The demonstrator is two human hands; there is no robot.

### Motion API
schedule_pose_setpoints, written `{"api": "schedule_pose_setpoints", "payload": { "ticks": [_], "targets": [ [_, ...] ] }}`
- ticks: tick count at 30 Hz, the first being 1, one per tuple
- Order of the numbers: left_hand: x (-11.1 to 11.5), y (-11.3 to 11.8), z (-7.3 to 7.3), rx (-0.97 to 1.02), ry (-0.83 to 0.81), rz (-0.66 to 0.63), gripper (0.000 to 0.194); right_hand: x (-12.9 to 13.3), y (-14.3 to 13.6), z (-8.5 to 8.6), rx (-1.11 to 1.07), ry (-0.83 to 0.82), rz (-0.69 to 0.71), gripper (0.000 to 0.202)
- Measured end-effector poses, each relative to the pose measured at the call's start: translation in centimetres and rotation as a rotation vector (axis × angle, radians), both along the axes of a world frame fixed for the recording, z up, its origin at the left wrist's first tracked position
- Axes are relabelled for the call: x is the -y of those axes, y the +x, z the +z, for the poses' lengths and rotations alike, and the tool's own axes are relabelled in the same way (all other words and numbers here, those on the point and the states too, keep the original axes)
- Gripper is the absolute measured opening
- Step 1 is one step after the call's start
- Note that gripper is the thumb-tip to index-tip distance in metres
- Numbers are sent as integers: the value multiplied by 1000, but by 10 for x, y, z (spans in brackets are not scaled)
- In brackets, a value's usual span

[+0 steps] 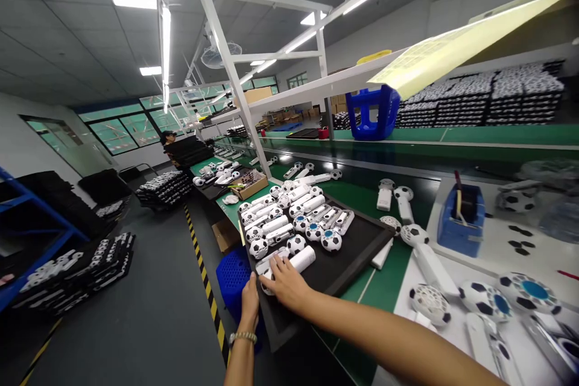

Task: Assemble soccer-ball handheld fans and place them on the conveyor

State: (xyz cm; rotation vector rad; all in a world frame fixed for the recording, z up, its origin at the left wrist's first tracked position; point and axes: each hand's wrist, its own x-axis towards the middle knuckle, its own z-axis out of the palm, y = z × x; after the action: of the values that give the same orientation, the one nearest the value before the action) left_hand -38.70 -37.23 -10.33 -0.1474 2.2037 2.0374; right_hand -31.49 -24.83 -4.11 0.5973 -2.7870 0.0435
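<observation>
My right hand (pixel 287 282) reaches over the near left corner of a black tray (pixel 350 259). Its fingers are curled on a white handheld fan (pixel 268 291) with a soccer-ball head, mostly hidden under the hand. Just beyond the fingers lie another white fan handle (pixel 303 259) and a soccer-ball head (pixel 297 245). My left hand (pixel 250 300), with a bracelet at the wrist, is closed at the tray's left edge; part of its fingers is hidden. Rows of white fan parts fill the tray's far left side, some heads showing blue centres (pixel 313 231).
A green workbench (pixel 362 295) carries the tray. Right of it are a white board with more fan parts (pixel 429 303) and a blue holder (pixel 461 220). A blue stool (pixel 233 280) stands below left. A cardboard box (pixel 251 185) sits beyond; a person (pixel 169 139) is farther off.
</observation>
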Motion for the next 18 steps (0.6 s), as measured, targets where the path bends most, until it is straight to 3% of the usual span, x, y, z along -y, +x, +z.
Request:
{"api": "schedule_pose_setpoints", "payload": {
  "ticks": [3, 6, 8, 9, 12, 15, 18],
  "targets": [
    [1, 3, -6, 41, 42, -15, 33, -22, 15, 7, 136, -73, 13, 59],
    [3, -4, -11, 117, 39, -22, 35, -72, 53, 23, 200, -176, 18, 75],
    [2, -19, -9, 160, 35, -20, 39, -116, 81, 34, 238, -199, -156, 80],
    [0, -29, -7, 166, 36, -15, 40, -137, 93, 37, 307, -209, -239, 93],
    [-9, -61, 3, 149, 26, 22, 37, -183, 115, 40, 487, -177, -343, 110],
    [-17, -83, 9, 142, -36, 82, 32, -194, 117, 31, 420, -96, -371, 77],
    [-17, -86, 10, 132, -133, 126, 32, -188, 108, 24, 319, -28, -384, 47]
  ]
}}
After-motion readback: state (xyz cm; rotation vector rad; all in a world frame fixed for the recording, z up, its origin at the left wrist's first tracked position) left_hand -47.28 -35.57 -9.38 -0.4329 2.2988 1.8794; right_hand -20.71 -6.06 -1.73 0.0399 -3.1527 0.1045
